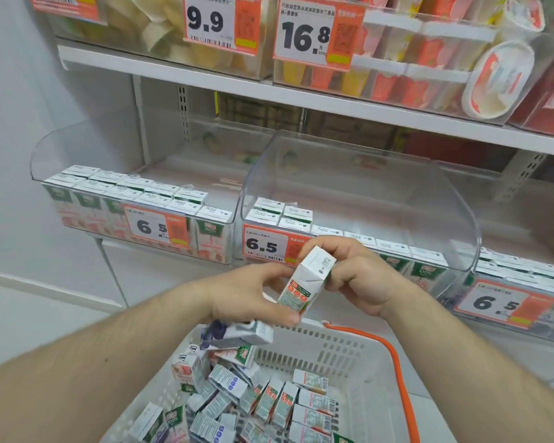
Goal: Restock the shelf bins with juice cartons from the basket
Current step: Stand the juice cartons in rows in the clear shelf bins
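Both hands hold one small white-and-green juice carton above the basket, in front of the middle shelf bin. My left hand grips its lower end; beneath that hand a purple-printed carton shows, and I cannot tell whether the hand holds it. My right hand pinches the upper end of the green carton. The white basket below holds several loose cartons. The left bin has rows of cartons, as does the front of the middle bin.
A third clear bin with cartons sits at the right. Price tags reading 6.5 hang on all three bins. An orange basket handle arcs over the basket's right side. The shelf above carries clear boxes of packaged goods.
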